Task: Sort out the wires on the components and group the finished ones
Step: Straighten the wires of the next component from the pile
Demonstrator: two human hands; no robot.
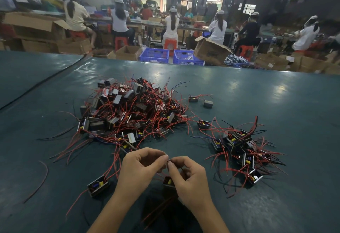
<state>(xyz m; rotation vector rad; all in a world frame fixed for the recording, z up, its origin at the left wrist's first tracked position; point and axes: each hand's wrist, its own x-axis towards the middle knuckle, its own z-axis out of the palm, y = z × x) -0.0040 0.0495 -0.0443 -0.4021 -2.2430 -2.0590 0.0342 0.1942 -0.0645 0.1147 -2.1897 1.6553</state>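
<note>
From my remote seat I see both hands meeting low in the middle of the dark green worktop [276, 103]. The left hand [139, 166] has its fingers [164, 157] curled, thumb and forefinger pressed together on the end of a thin wire [168, 161]. The right hand [187, 177] pinches the same wire from the other side, and the fingertips of the two hands almost touch. The other fingers of both hands are loosely bent.

Just below the pinch, between the hands, is the component [168, 181], a small dark box with a yellow part showing on its upper face. The right hand covers much of it, so I cannot tell its long axis. Red leads [158, 208] trail from it toward the near edge.

To the near left lies a single component [98, 187], open face up, with its long axis running from near left to far right. A big tangled pile [132, 111] sits farther off, left of centre. A smaller group [239, 149] lies to the right, its red wires fanning outward. Two stray pieces [193, 99] lie far beyond, between the two heaps.
</note>
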